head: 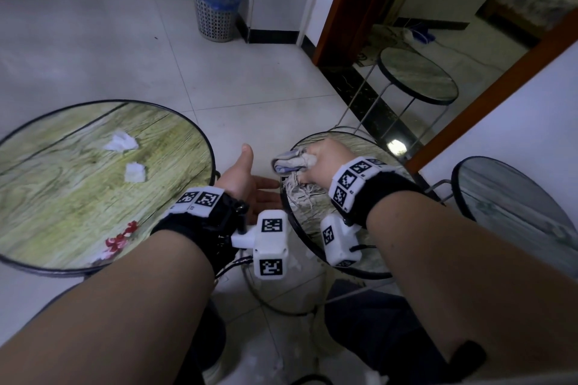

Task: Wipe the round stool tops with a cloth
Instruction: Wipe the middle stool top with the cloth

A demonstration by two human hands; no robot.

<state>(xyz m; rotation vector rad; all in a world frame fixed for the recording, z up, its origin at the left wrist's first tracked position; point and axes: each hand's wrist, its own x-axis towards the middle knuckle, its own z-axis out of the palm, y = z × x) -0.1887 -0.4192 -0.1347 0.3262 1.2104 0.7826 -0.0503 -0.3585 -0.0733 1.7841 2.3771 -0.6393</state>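
The cloth (pixel 292 162) is bunched up in the right hand (pixel 325 162), whose fingers are curled round it – a firm hold, with the frayed fringe hanging out under the palm. Hand and cloth are pressed on the near-left part of the middle stool top (pixel 316 212), close to its dark rim. Just left of this grip, past the rim of the stool, the left hand (pixel 250 184) is held flat and relaxed, palm turned up and thumb pointing away, holding nothing; its fingertips (pixel 275 185) almost reach the hanging fringe. Both wrists wear black bands with white marker blocks.

Farther left of the grip is a larger round stool top (pixel 93 212) with a green wood pattern – on it lie two crumpled white paper scraps (pixel 122 142) (pixel 135 172) and a small red scrap (pixel 120 239) near the front edge. To the right of the grip, a grey stool top (pixel 513 212) is partly in view. Beyond the grip, in the doorway, another round stool (pixel 417 75) is standing on thin metal legs. Far away by the wall is a full waste basket (pixel 215 3) on the light tiled floor (pixel 219 78)
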